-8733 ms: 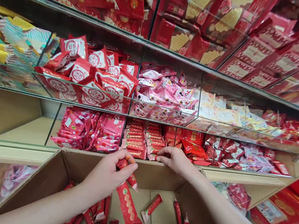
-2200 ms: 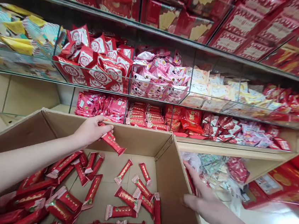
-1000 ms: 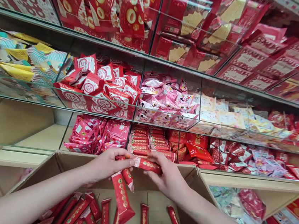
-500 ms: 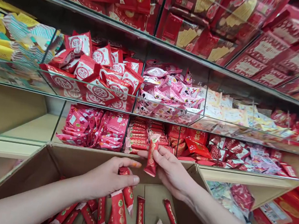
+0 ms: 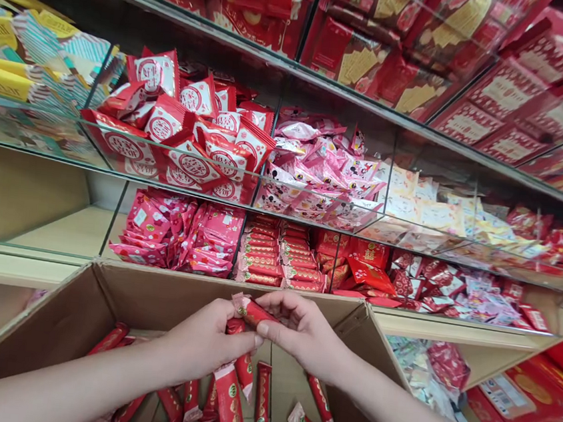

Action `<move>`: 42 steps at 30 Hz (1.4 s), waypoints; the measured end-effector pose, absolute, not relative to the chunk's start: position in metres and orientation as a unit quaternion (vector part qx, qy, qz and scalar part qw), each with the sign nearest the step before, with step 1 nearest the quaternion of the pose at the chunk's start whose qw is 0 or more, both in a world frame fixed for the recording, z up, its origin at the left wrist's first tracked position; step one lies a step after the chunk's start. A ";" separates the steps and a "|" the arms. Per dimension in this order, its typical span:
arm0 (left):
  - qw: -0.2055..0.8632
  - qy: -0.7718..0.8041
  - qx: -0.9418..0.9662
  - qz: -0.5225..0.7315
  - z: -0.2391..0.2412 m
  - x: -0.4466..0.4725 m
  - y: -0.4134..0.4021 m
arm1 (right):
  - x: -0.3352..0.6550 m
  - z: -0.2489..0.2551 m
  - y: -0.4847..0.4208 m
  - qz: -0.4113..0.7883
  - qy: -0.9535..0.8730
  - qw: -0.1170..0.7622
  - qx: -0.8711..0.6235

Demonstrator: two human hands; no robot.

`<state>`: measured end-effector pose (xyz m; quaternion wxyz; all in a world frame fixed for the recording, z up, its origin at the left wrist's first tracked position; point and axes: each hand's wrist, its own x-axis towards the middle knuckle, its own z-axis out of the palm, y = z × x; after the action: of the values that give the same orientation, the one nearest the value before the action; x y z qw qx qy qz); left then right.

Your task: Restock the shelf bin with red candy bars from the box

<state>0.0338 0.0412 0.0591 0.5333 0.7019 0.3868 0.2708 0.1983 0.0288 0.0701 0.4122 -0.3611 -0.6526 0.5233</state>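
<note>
My left hand (image 5: 207,341) is closed round a bunch of long red snack bars (image 5: 232,394) that hang down from it over the open cardboard box (image 5: 117,291). My right hand (image 5: 299,327) pinches one red bar (image 5: 253,310) at the top of that bunch, fingertips meeting my left hand. More loose red bars (image 5: 313,412) lie on the box floor below. Just behind the hands, neat stacks of the same red bars (image 5: 261,256) sit in a glass shelf compartment.
Glass shelves hold pink packets (image 5: 178,234), red-and-white pouches (image 5: 183,133), pink cartoon packets (image 5: 315,174), yellow packets (image 5: 432,210) and red boxes (image 5: 506,87). The left lower shelf (image 5: 57,234) is bare wood. Bagged sweets (image 5: 426,367) lie low at the right.
My right hand came back from the shelf stack to the bunch in my left hand and now pinches another bar there. The view has tilted slightly down.
</note>
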 end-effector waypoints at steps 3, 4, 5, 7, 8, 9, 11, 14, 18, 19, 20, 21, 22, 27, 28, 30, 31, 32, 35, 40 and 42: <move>0.542 0.413 0.684 0.260 0.056 0.032 0.043 | 0.211 0.084 0.044 0.356 -0.751 0.392 -0.394; 0.543 0.420 0.679 0.261 0.056 0.032 0.043 | 0.217 0.090 0.053 0.256 -0.786 0.366 -0.428; 0.541 0.425 0.676 0.263 0.057 0.032 0.043 | 0.224 0.096 0.065 0.147 -0.809 0.324 -0.468; 0.530 0.428 0.683 0.266 0.059 0.032 0.043 | 0.236 0.104 0.094 -0.038 -0.807 0.196 -0.556; 0.522 0.427 0.688 0.268 0.060 0.032 0.042 | 0.240 0.105 0.110 -0.064 -0.795 0.169 -0.579; 0.516 0.427 0.692 0.268 0.061 0.033 0.041 | 0.244 0.106 0.125 -0.076 -0.786 0.150 -0.595; 0.509 0.425 0.700 0.265 0.063 0.034 0.039 | 0.247 0.104 0.152 -0.076 -0.773 0.130 -0.616; 0.494 0.421 0.714 0.261 0.064 0.033 0.036 | 0.246 0.098 0.181 -0.080 -0.769 0.111 -0.625; 0.491 0.429 0.717 0.247 0.064 0.030 0.035 | 0.241 0.091 0.199 -0.088 -0.770 0.099 -0.625; 0.491 0.431 0.716 0.245 0.063 0.029 0.036 | 0.241 0.089 0.201 -0.091 -0.770 0.099 -0.624; 0.490 0.431 0.717 0.243 0.062 0.028 0.037 | 0.241 0.087 0.202 -0.094 -0.771 0.100 -0.622; 0.486 0.432 0.720 0.243 0.062 0.027 0.038 | 0.242 0.084 0.203 -0.096 -0.772 0.101 -0.620; 0.480 0.431 0.724 0.243 0.061 0.025 0.039 | 0.244 0.082 0.203 -0.097 -0.774 0.102 -0.618; 0.474 0.427 0.734 0.232 0.059 0.022 0.043 | 0.252 0.073 0.208 -0.095 -0.775 0.114 -0.614; 0.475 0.426 0.734 0.231 0.059 0.022 0.043 | 0.253 0.073 0.209 -0.095 -0.775 0.119 -0.614; 0.477 0.428 0.730 0.238 0.062 0.022 0.045 | 0.253 0.073 0.211 -0.093 -0.774 0.127 -0.613; 0.479 0.429 0.723 0.251 0.063 0.021 0.046 | 0.252 0.075 0.211 -0.093 -0.774 0.132 -0.613; 0.482 0.430 0.715 0.268 0.066 0.021 0.047 | 0.250 0.078 0.209 -0.092 -0.774 0.138 -0.611; 0.485 0.429 0.679 0.346 0.076 0.017 0.049 | 0.241 0.090 0.189 -0.089 -0.780 0.162 -0.599; 0.426 0.410 0.665 0.457 0.090 0.011 0.050 | 0.210 0.102 0.109 0.002 -0.831 0.286 -0.477; 0.410 0.400 0.666 0.478 0.091 0.011 0.050 | 0.197 0.096 0.074 0.204 -0.823 0.356 -0.392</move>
<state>0.0112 0.0495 0.0912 0.4097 0.6661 0.4000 0.4779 0.1971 0.0742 0.0958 0.3561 -0.3916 -0.8234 0.2043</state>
